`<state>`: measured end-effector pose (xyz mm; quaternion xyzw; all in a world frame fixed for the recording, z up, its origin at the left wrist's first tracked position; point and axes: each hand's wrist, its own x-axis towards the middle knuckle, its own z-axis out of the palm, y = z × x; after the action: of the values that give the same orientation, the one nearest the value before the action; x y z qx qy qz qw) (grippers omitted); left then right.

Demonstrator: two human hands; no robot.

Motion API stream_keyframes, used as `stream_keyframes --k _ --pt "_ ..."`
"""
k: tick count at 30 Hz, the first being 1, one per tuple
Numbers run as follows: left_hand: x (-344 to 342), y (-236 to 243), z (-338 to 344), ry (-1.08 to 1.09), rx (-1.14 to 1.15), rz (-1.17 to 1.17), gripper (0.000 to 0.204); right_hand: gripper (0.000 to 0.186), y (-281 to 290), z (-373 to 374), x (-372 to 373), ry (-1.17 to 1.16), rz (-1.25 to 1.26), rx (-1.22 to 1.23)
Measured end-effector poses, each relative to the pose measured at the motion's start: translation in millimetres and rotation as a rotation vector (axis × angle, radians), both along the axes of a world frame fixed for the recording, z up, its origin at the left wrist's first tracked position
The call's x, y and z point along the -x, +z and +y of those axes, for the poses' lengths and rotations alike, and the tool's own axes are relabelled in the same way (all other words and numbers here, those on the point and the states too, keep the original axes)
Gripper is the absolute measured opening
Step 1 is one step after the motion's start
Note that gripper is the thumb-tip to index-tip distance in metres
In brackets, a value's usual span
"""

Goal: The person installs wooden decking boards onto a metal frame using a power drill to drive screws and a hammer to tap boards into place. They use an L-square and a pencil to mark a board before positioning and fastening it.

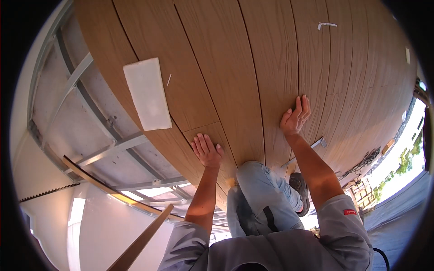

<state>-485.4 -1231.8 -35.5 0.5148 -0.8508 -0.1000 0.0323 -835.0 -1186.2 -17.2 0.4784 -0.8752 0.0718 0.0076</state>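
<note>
Both hands rest on brown wood-grained deck boards (217, 58) as I kneel on them. My left hand (207, 151) lies flat, fingers stretched, on a short board piece near the left edge of the boards. Further right and a little farther off, my right hand (296, 116) presses on another board with its fingers stretched out. Neither hand holds anything. Beyond my left hand lies a white rectangular sheet (148, 94), with a thin white strip (169, 80) beside it. A slim metal tool with an angled end (320, 143) lies by my right forearm, which partly covers it.
Left of the boards, a grey metal frame (117, 147) is exposed over a pale floor. A long wooden strip (144, 235) reaches in at lower left. Dark cables (367, 158) lie at the right edge. A bent white scrap (327, 25) lies far off.
</note>
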Motion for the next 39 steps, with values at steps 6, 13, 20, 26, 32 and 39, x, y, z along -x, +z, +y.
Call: stream_keyframes --k 6,13,20,26,32,39 --pt "-7.5 8.3 5.6 0.026 -0.032 -0.017 0.059 0.050 -0.9 -3.2 -4.2 0.034 -0.029 0.025" --pt "-3.0 -4.3 4.0 0.052 0.022 0.005 0.060 0.052 1.8 2.5 -10.8 0.022 -0.032 -0.020" --pt "26.0 27.0 -23.6 0.148 -0.054 0.113 0.062 0.058 2.3 7.9 -6.7 0.016 -0.032 -0.010" --pt "37.2 15.8 -28.5 0.201 -0.184 0.084 0.067 0.057 2.8 7.0 -4.8 0.035 -0.027 0.010" --pt "32.0 18.6 -43.2 0.210 -0.145 0.112 0.063 0.049 -6.4 -43.1 4.1 0.054 -0.081 0.102" --pt "8.7 29.7 -24.2 0.271 -0.245 0.149 0.063 0.055 2.5 -405.2 -23.5 0.826 0.261 0.225"
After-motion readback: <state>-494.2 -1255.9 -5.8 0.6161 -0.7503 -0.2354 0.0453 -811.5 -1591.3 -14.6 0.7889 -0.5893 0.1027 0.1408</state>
